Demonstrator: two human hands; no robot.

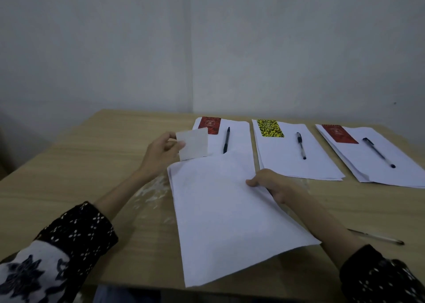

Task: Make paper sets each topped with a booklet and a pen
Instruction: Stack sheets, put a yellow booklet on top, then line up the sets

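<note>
Head view: our left grip [164,149] pinches a booklet [193,146], blank side up, hiding part of the far-left set; our right grip [269,183] holds the near paper stack [230,217]. We count three finished sets, three patterned booklets, four pens, one loose pen [377,236] on the counter [92,164].

Two bare forearms, hands uncovered. Dark sleeves [78,231] pushed back toward the elbows, black cloth dotted with small white flower-like marks. Near left, a pale grey-white cloth panel [30,277] bearing large dark floral shapes. No rings or watch visible.
</note>
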